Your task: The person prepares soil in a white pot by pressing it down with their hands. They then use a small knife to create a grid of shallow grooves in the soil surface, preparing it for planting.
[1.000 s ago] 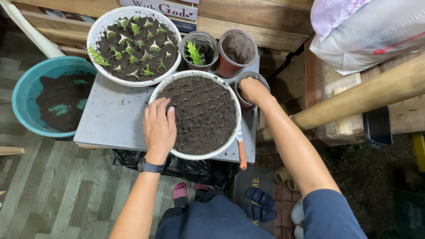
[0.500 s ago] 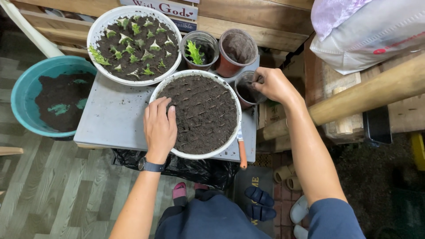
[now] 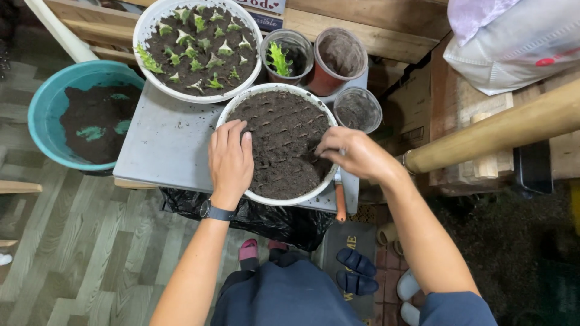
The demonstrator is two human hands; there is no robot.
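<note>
At frame centre, left hand lies flat, fingers apart, on the soil-filled white bowl; right hand pinches together over its soil, contents indiscernible.

Count of items on and around your counter.

Two white round bowls: one of bare furrowed soil under your two hands, left and right, and one of small green cuttings, about sixteen as far as can be told. One teal basin of soil on the floor. Three small pots: one clear with a single green plant, one terracotta, one clear. One wristwatch. One pair of dark slippers. One wooden pole.
</note>
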